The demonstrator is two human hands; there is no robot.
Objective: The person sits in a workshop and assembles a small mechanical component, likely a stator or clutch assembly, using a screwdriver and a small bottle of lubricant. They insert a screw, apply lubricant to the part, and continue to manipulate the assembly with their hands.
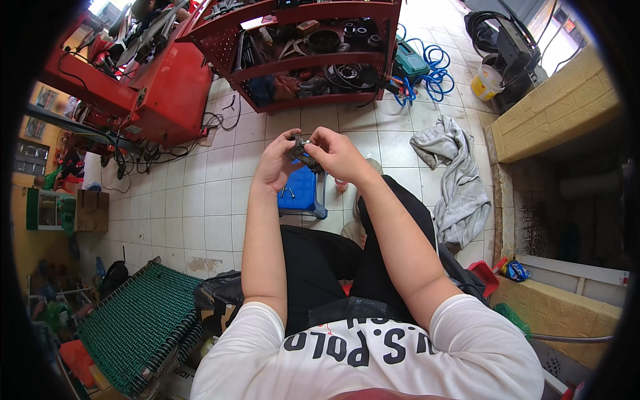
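My left hand [275, 163] is closed around a dark, greasy metal part [308, 160] with an uneven shape. I cannot make out its exact kind. My right hand [337, 157] pinches the upper right side of the same part, thumb and fingertips drawn together. A small silvery bit [307, 141] shows between the fingers; whether it belongs to the part or is a loose piece, I cannot tell. Just below the hands stands a blue plastic stool [303, 190]. Small metal bolts [287, 193] lie on its left side.
Ahead is a red tool cart [293, 110] loaded with parts; a red machine [173, 100] stands left of it. A green case [411, 61], blue coiled hose [437, 73] and grey cloth [460, 180] lie to the right. A green woven seat [137, 320] is at lower left.
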